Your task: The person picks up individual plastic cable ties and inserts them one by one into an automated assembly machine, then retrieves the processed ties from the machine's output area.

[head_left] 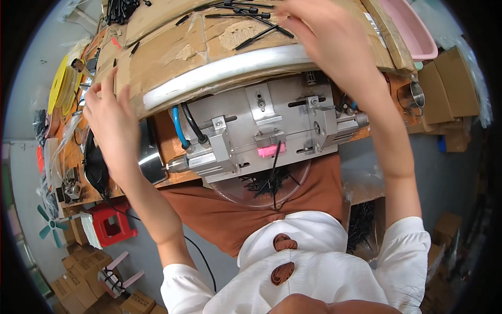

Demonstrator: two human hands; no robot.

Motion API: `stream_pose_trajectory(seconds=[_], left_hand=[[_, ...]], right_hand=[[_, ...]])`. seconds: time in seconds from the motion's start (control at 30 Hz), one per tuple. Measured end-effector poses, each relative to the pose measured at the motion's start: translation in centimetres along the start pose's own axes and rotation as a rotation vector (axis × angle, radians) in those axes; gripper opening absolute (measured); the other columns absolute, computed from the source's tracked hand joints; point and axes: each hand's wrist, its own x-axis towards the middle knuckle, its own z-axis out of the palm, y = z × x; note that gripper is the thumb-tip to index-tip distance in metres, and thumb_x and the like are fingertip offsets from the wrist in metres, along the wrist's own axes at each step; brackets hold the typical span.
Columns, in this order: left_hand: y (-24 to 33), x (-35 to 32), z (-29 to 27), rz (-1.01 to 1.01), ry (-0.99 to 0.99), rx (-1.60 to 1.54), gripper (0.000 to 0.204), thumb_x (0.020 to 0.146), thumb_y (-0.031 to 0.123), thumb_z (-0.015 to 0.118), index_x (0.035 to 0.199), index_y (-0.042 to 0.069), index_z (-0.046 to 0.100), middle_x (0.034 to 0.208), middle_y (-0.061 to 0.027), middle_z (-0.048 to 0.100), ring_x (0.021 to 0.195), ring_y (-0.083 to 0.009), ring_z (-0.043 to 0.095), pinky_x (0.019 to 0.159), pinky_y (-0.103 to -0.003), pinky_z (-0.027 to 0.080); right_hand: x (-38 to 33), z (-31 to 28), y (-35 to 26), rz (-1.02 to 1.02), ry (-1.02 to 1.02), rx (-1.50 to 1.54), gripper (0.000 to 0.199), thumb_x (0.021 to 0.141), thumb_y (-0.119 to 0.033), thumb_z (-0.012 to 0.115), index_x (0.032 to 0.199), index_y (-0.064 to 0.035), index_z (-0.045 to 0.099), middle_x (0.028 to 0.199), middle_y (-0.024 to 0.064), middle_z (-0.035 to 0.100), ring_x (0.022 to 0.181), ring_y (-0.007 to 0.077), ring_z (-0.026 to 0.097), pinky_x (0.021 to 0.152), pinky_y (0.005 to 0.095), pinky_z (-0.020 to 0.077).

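My left hand (111,118) is raised beside the left edge of the cardboard-covered surface (157,57), its fingers apart and slightly blurred. Over the far side of that cardboard, my right hand (327,34) has its bent fingertips among thin black rods with thicker ends (261,39). Motion smears those fingers, so whether they grip a rod is unclear. Between my forearms sits a metal fixture (248,118) with a clamp block at each side and a pink piece (271,150) near its front. A clear bowl (230,194) of black rods rests at my lap, one rod sticking up toward the pink piece.
A white padded strip (225,70) runs along the cardboard's near edge. Blue (180,128) and black hoses (193,123) lead into the fixture. A metal cup (411,95) and pink tub (410,29) are at right. A red stool (112,225) stands lower left.
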Motion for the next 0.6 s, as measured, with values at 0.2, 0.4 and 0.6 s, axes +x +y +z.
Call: stream_pose_trajectory(seconds=[0.2, 0.4, 0.6], left_hand=[[-5.1, 1.9, 1.0, -0.152, -0.454, -0.202, 0.027, 0.086, 0.0, 0.059, 0.112, 0.007, 0.057, 0.099, -0.0179, 0.057, 0.088, -0.0311, 0.057, 0.077, -0.04, 0.046], [-3.9, 0.7, 0.1, -0.107, -0.235, -0.383, 0.017, 0.084, -0.005, 0.057, 0.099, 0.002, 0.06, 0.084, -0.0122, 0.057, 0.075, -0.0234, 0.055, 0.07, -0.033, 0.046], [8.8, -9.8, -5.2, 0.059, -0.055, -0.633, 0.038, 0.08, -0.011, 0.057, 0.117, -0.002, 0.058, 0.102, -0.0117, 0.061, 0.094, -0.0259, 0.056, 0.076, -0.035, 0.046]], right_hand=[[5.9, 4.0, 1.2, 0.136, -0.361, 0.149, 0.011, 0.076, 0.001, 0.054, 0.083, 0.0071, 0.06, 0.082, 0.0278, 0.062, 0.076, 0.0415, 0.063, 0.064, 0.0433, 0.05], [4.4, 4.1, 3.3, 0.189, -0.082, 0.241, 0.006, 0.075, 0.0, 0.06, 0.08, 0.0033, 0.06, 0.076, 0.0228, 0.062, 0.072, 0.0376, 0.062, 0.065, 0.0408, 0.0487], [0.8, -3.5, 0.3, 0.71, -0.156, 0.75, 0.012, 0.09, -0.006, 0.057, 0.098, 0.0018, 0.062, 0.072, 0.0077, 0.062, 0.065, 0.0109, 0.06, 0.055, 0.0233, 0.046]])
